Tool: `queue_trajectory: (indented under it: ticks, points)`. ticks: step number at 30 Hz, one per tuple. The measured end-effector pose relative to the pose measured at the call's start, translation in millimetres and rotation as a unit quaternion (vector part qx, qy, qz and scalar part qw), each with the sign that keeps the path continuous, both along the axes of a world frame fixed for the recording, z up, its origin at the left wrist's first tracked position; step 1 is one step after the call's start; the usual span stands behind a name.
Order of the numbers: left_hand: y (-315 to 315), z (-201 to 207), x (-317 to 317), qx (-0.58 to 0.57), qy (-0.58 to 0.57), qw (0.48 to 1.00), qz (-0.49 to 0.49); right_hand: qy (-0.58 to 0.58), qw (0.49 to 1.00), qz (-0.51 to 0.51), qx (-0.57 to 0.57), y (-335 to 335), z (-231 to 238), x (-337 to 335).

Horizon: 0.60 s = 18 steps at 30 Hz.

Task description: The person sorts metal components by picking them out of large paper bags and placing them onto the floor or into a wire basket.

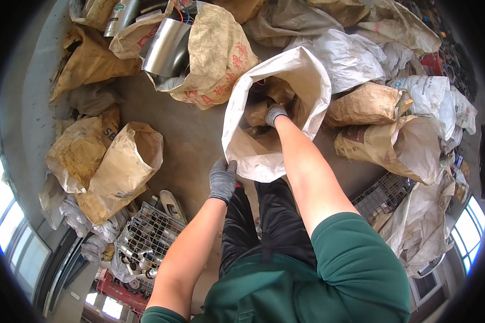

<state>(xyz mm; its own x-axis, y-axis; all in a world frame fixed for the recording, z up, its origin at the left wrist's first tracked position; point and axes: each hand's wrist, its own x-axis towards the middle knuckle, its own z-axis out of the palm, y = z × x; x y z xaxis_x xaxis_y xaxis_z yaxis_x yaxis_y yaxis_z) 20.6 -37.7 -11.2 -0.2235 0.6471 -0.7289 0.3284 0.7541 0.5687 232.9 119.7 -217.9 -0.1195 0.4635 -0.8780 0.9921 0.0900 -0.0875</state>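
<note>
A large white woven sack (248, 157) stands with its mouth wide in front of me. My left hand (222, 180), in a grey knit glove, grips the near left part of its rim. My right hand (275, 113), gloved likewise, reaches down inside, against brownish metal-looking parts (257, 114). Its fingertips are hidden, so whether it grasps one of them is unclear. Another rounded brown part (280, 91) lies deeper in the sack, and the shadow there hides what is beneath.
Beyond on the left, a tan sack (215, 54) holds a shiny metal cylinder (167, 48). Paper sacks stand left (125, 159) and right (372, 105). Wire baskets lie near left (151, 231) and right (382, 196), the left one filled with small metal parts. White sacks (345, 59) crowd the far right.
</note>
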Motion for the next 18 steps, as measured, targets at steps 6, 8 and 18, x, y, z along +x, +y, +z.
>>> queue_trajectory:
  ticks: [6, 8, 18]
  points:
    - [21.1, 29.7, 18.2, -0.053, -0.054, 0.997, -0.036, -0.047, 0.974, -0.217, 0.046, 12.2, 7.6, 14.5]
    - [20.0, 30.1, 17.1, -0.044, -0.076, 0.996, -0.016, -0.044, 0.948, -0.291, 0.123, 26.8, -3.0, 14.6]
    - [2.8, 12.7, -6.9, -0.011, -0.013, 0.997, -0.079, -0.041, 0.932, -0.330, 0.143, 59.1, -74.1, 2.3]
